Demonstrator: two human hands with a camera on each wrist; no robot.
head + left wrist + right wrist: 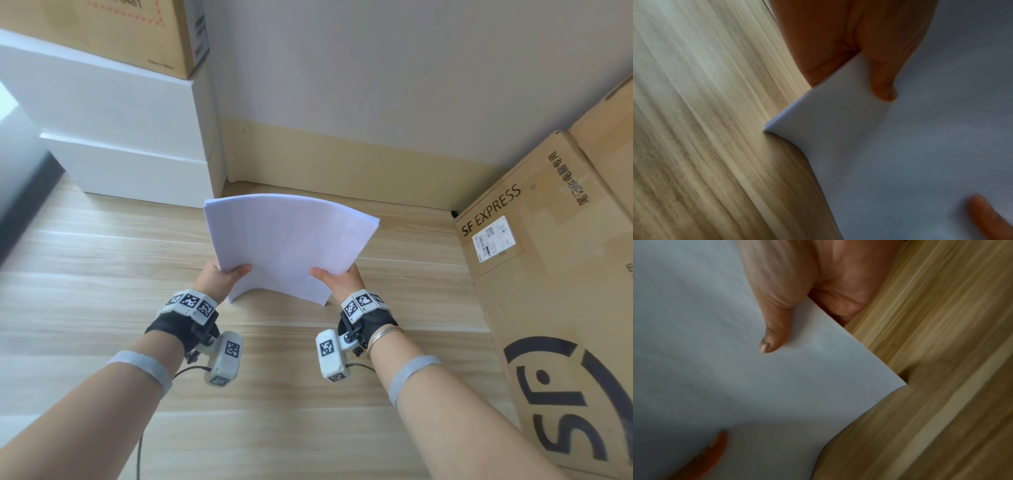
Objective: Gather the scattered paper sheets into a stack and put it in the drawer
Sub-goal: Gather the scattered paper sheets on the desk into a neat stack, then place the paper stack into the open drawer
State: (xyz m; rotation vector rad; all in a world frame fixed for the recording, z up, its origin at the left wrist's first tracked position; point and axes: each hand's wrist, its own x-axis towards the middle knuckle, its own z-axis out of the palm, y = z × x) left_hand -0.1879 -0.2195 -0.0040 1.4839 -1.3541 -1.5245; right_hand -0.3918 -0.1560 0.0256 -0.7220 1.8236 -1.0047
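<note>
A stack of white paper sheets (287,246) stands on its bottom edge on the wooden floor (102,274), bowed into an arch. My left hand (224,274) grips its left side, thumb on the near face and fingers hidden behind. My right hand (337,277) grips the right side the same way. In the left wrist view the left hand's thumb (882,78) presses the paper stack (910,146) near its lower corner. The right wrist view shows the right hand's thumb (774,324) on the paper stack (725,369). No drawer is visibly open.
White stepped furniture (130,130) stands at the back left with a cardboard box (130,31) on top. A large SF Express cardboard box (555,291) lies at the right. A grey wall (394,85) with a beige skirting closes the back.
</note>
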